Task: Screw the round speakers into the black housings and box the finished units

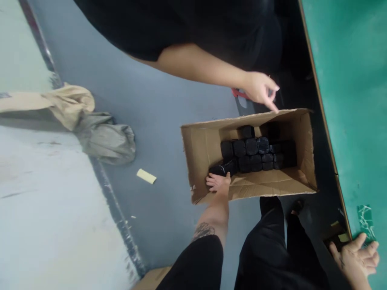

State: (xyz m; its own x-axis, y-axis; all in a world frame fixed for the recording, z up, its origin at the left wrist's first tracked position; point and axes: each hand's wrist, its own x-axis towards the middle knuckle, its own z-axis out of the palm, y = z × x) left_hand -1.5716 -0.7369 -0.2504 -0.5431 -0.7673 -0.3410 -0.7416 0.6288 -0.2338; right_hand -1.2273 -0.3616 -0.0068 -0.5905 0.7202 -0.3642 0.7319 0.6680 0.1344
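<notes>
My left hand [218, 182] reaches into an open cardboard box [199, 147]. Its fingers are spread, and they touch the near side of a black block [217, 170] in the box's near left part. Beside that block, several more black blocks [250, 147] with rounded corners sit packed in rows. At the lower right, my right hand [358, 257] is at the edge of the green tabletop [350, 100], fingers apart, with nothing visible in it. A dark green patch with pale lines [365, 219] lies just beyond its fingertips.
Another person's hand [261, 90] points over the far rim of the box. A red-handled object [239, 94] is partly hidden behind that hand. Crumpled beige and grey cloth [104, 137] and a pale yellow strip [146, 176] lie on the left. Cardboard [154, 278] shows at the bottom.
</notes>
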